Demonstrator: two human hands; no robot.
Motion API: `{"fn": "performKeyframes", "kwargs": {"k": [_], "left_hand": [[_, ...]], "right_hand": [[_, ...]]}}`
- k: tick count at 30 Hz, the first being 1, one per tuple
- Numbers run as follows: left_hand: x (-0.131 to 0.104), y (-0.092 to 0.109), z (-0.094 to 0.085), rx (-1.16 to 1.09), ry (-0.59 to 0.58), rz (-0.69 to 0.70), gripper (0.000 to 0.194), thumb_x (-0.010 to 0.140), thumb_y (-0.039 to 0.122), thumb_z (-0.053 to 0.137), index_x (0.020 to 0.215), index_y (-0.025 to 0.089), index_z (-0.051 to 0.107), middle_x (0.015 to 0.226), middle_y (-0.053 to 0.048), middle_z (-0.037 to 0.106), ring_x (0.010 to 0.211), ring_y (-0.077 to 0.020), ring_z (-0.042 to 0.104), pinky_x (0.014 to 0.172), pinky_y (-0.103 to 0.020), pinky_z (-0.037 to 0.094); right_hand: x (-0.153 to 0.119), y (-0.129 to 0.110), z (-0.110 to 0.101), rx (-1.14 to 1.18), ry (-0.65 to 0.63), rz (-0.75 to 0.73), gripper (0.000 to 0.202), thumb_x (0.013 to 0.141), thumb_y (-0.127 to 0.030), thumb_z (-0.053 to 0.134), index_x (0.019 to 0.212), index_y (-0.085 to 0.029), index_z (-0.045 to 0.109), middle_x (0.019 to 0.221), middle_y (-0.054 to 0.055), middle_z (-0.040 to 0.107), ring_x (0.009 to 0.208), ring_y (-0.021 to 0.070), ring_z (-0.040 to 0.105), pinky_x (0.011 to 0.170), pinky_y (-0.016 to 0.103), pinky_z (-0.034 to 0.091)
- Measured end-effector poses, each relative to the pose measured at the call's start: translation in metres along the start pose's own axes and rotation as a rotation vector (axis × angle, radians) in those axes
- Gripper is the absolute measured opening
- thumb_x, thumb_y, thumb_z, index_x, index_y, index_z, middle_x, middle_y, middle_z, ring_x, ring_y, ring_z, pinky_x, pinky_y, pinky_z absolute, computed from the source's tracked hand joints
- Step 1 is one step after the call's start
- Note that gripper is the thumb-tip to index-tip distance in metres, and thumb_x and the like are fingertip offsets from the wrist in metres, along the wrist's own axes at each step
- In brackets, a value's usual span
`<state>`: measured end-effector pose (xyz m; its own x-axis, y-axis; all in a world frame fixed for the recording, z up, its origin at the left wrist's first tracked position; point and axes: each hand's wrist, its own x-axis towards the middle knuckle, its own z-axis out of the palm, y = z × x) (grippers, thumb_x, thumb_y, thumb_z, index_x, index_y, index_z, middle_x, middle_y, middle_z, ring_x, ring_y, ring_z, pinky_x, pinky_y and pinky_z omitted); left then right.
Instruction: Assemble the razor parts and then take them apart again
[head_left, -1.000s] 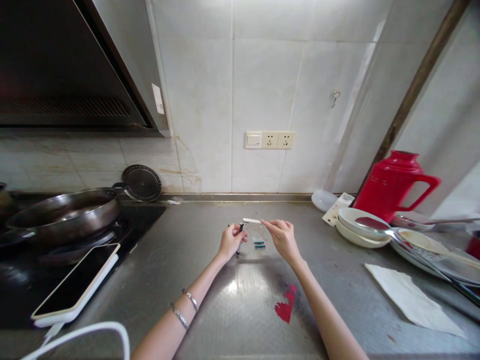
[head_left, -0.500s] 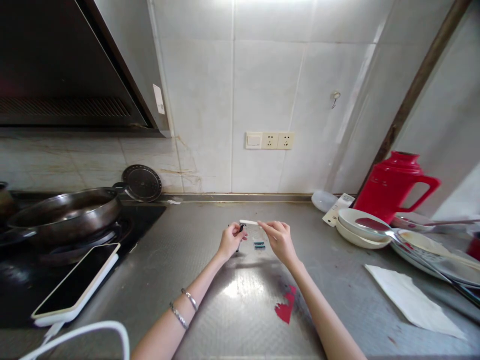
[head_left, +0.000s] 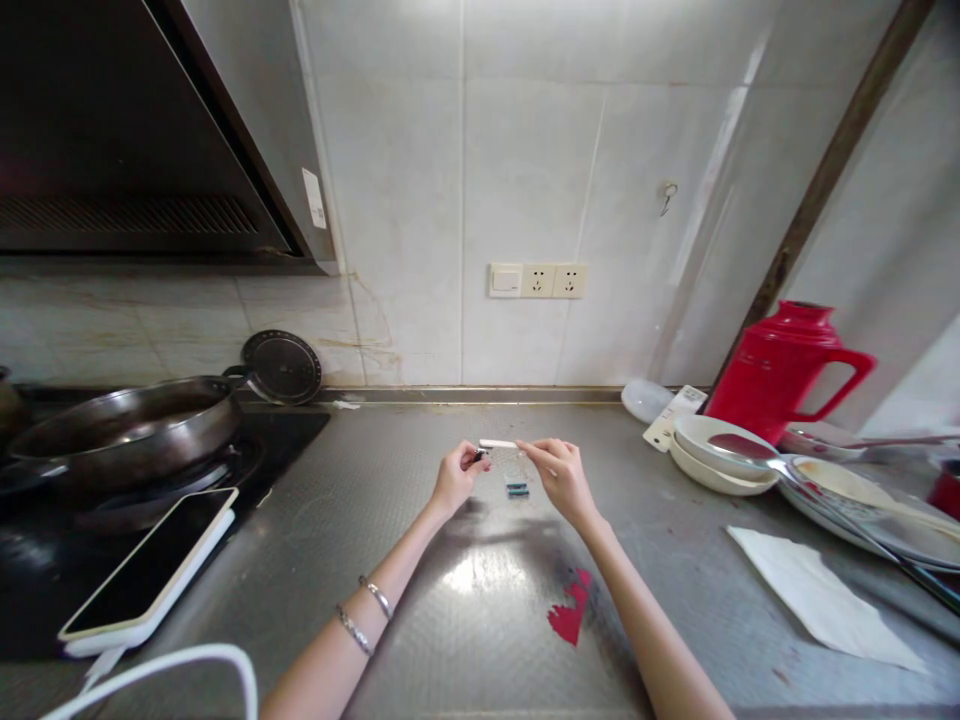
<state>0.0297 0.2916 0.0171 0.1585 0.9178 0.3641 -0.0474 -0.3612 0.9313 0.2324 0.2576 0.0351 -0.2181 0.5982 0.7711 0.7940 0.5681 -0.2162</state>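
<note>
My left hand point(head_left: 453, 482) is closed, its thumb and fingers pinching a small black piece point(head_left: 480, 455) too small to make out. My right hand point(head_left: 561, 478) grips one end of a short white stick point(head_left: 497, 444) between thumb and fingers. The stick's other end reaches the fingertips of my left hand; whether they touch it I cannot tell. Both hands are held over the steel counter. Between and just below them, two small teal-dark strips point(head_left: 517, 490) lie on the counter with what looks like clear plastic around them.
Red paper scraps point(head_left: 568, 615) lie nearer me. On the left are a phone point(head_left: 150, 565) with a white cable and a pan point(head_left: 135, 430) on the stove. A red thermos point(head_left: 780, 370), stacked bowls point(head_left: 724, 480) and a white napkin point(head_left: 821, 600) are on the right.
The black piece in my left hand hung down below the fingers before; now only a short part shows by the fingertips. My right hand and the stick look nearly the same.
</note>
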Motion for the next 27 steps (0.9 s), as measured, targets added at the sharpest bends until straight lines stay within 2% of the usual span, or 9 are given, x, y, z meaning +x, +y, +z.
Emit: {"fn": "performKeyframes", "kwargs": {"k": [7,13,18,22,27], "left_hand": [[0.0,0.009,0.001,0.025,0.021,0.007,0.024,0.066,0.032,0.068,0.068,0.017,0.049,0.068,-0.002,0.065,0.068,-0.015,0.062,0.062,-0.023,0.044],[-0.002,0.011,0.002,0.006,0.02,0.007,0.025,0.065,0.031,0.068,0.067,0.017,0.048,0.064,0.0,0.062,0.064,-0.0133,0.06,0.059,-0.021,0.042],[-0.001,0.013,0.002,0.025,0.027,0.014,0.022,0.067,0.03,0.066,0.068,0.017,0.049,0.07,-0.002,0.064,0.069,-0.0145,0.061,0.061,-0.022,0.043],[-0.001,0.009,0.003,0.033,0.02,0.041,0.021,0.067,0.03,0.066,0.068,0.017,0.049,0.067,0.0,0.061,0.066,-0.0133,0.059,0.062,-0.022,0.042],[0.0,0.002,0.001,0.061,0.014,0.073,0.021,0.07,0.03,0.065,0.068,0.017,0.048,0.063,0.002,0.058,0.062,-0.0114,0.056,0.058,-0.02,0.04]], "right_hand": [[-0.003,0.011,0.003,-0.024,-0.002,0.034,0.034,0.088,-0.018,0.043,0.115,-0.031,0.059,0.087,0.003,0.063,0.08,0.0136,0.055,0.081,0.032,0.031],[-0.002,0.005,0.008,0.026,-0.002,0.018,0.032,0.088,-0.021,0.043,0.114,-0.031,0.06,0.088,0.003,0.063,0.082,0.0136,0.055,0.081,0.03,0.033],[-0.003,0.012,0.003,0.015,-0.005,0.032,0.03,0.088,-0.021,0.044,0.11,-0.031,0.063,0.088,0.003,0.063,0.081,0.0141,0.055,0.081,0.032,0.032],[0.0,0.005,0.004,0.04,0.035,0.037,0.03,0.088,-0.023,0.045,0.111,-0.031,0.062,0.088,0.003,0.063,0.081,0.0142,0.056,0.079,0.031,0.034],[0.001,-0.001,0.004,0.059,-0.025,-0.014,0.03,0.089,-0.023,0.043,0.112,-0.032,0.061,0.09,0.004,0.063,0.083,0.0145,0.055,0.082,0.032,0.034]]}}
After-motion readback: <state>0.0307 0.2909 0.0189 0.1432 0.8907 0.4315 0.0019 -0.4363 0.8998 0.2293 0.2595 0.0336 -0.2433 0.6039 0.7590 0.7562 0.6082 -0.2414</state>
